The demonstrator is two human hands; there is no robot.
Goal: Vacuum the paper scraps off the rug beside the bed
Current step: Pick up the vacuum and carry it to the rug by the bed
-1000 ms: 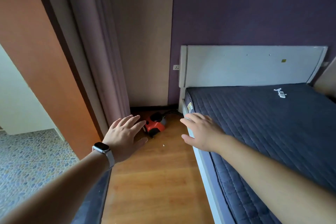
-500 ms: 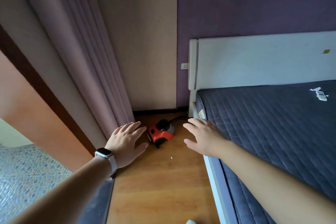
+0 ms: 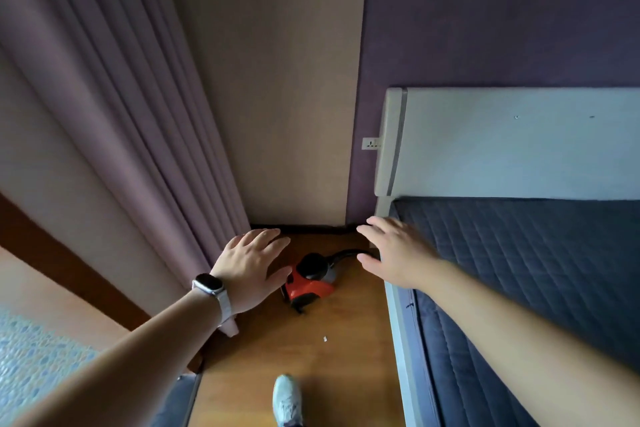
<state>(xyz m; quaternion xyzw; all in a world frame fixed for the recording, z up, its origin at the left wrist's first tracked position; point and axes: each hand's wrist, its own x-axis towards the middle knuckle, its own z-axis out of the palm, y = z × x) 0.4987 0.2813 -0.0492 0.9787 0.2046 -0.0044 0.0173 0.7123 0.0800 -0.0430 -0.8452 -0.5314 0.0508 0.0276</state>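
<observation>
Moved since earlier frame: camera closer to corner; shoe (image 3: 286,399) now in view at bottom edge; both hands farther forward.
Hands, 2: left hand (image 3: 250,267) and right hand (image 3: 398,253), both spread, empty, raised over floor.
Watch (image 3: 209,285), 1: left wrist.
Vacuum (image 3: 310,279), 1: red-black, on wood floor (image 3: 311,357) in corner between curtain (image 3: 138,149) and bed (image 3: 536,270); hose end hidden behind right hand.
Paper scrap (image 3: 325,339), 1: white, on floor near vacuum.
Rug: cannot make out.
</observation>
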